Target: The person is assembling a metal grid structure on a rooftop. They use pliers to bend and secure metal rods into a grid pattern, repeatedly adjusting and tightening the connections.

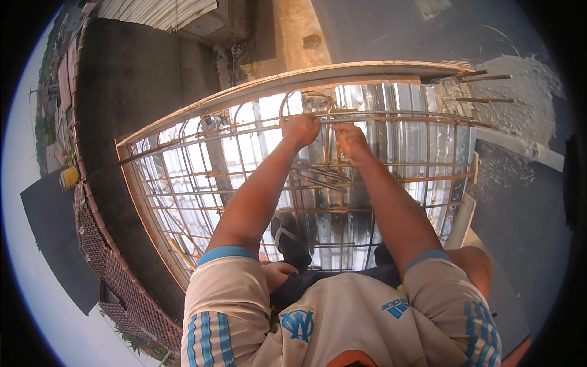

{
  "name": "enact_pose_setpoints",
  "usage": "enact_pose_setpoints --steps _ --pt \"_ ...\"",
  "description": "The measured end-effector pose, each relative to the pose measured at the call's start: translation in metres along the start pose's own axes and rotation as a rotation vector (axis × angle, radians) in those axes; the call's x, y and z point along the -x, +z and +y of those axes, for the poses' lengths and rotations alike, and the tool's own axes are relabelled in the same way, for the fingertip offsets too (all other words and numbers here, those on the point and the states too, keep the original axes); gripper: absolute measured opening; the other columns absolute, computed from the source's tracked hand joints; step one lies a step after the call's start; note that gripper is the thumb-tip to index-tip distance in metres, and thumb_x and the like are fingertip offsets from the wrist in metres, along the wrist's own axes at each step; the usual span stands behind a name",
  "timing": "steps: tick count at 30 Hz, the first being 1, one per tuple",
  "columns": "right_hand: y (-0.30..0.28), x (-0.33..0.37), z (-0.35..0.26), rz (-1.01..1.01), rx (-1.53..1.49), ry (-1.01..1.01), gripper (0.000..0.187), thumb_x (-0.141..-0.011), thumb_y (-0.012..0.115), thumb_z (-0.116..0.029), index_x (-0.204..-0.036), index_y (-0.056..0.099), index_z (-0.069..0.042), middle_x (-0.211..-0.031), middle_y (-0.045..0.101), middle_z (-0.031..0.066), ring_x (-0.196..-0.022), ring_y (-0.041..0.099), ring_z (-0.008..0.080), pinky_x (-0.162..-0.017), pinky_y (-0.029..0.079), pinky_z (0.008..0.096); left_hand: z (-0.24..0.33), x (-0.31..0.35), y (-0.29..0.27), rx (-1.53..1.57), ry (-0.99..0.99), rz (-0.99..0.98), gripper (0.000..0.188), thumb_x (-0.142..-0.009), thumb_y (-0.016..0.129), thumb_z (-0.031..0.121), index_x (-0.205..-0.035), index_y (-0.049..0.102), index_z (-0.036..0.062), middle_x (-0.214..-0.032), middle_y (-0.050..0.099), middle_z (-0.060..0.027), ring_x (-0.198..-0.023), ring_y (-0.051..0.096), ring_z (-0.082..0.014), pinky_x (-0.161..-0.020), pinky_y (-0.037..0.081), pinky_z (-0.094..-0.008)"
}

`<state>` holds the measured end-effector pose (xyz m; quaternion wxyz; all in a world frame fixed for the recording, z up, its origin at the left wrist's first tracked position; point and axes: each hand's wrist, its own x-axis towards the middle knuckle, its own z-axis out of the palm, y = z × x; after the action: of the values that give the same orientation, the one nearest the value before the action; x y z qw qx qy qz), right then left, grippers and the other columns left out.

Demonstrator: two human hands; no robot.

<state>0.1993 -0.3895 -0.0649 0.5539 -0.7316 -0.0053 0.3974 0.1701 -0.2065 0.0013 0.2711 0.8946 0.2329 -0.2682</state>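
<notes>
Running across the view at twelve o'clock, a long rusty steel bar (397, 115) lies along the far side of a grid of rods. The person's left hand (299, 130) meets it at twelve o'clock, its grip curled in a fist over the bar; what lies inside is hidden. At two o'clock, the right hand (352, 144) has its fingers bent near the same bar, its grip drawn in, though I cannot tell whether it pinches anything. Several loose rods (323, 177) lie near the centre. Below are shiny corrugated metal sheets (354, 98); at six o'clock is a sandalled foot (292, 243). A wooden board (263, 87) edges the grid beyond the hands. Bar ends (489, 77) jut out at two o'clock. Bare fingers could be scraped by rough steel, the bar could shift if unevenly held, and a foot might catch between rods.
</notes>
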Motion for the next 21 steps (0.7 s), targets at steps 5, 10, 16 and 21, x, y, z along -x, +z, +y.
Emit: enact_pose_setpoints --steps 5,10,16,21 --pt "0.011 0.001 -0.012 -0.009 -0.081 0.125 0.029 -0.077 0.062 -0.011 -0.101 0.065 0.005 -0.091 0.066 0.0115 -0.072 0.061 0.0171 -0.067 0.051 0.0329 -0.008 0.000 0.005 0.113 0.014 0.052 0.040 -0.088 0.047 0.035 -0.116 0.068 0.0163 -0.104 0.069 -0.0165 -0.111 0.059 -0.0338 -0.106 0.021 -0.0576" --pt "0.021 -0.002 0.020 -0.014 -0.766 0.009 0.027 -0.086 0.052 -0.011 -0.108 0.062 0.002 -0.071 0.059 0.0066 -0.055 0.052 0.0113 -0.043 0.038 0.0251 -0.003 0.004 0.007 0.227 0.102 0.130 0.034 -0.087 0.052 0.028 -0.114 0.069 0.0148 -0.093 0.070 -0.0165 -0.096 0.065 -0.0320 -0.093 0.042 -0.0466" --pt "0.017 -0.017 0.038 0.040 -0.442 0.068 0.023 -0.087 0.057 -0.013 -0.103 0.061 0.002 -0.076 0.061 0.0078 -0.057 0.052 0.0120 -0.046 0.041 0.0267 -0.002 -0.001 0.014 0.253 0.187 0.151 0.031 -0.088 0.053 0.024 -0.113 0.068 0.0127 -0.092 0.069 -0.0185 -0.089 0.066 -0.0341 -0.080 0.051 -0.0397" --pt "0.020 0.004 -0.030 0.079 -0.364 0.314 0.027 -0.085 0.059 -0.013 -0.107 0.061 0.002 -0.078 0.063 0.0072 -0.058 0.052 0.0110 -0.046 0.040 0.0261 -0.001 0.002 0.014 0.346 0.193 0.238 0.030 -0.088 0.055 0.022 -0.111 0.067 0.0062 -0.095 0.070 -0.0197 -0.092 0.068 -0.0315 -0.083 0.051 -0.0373"
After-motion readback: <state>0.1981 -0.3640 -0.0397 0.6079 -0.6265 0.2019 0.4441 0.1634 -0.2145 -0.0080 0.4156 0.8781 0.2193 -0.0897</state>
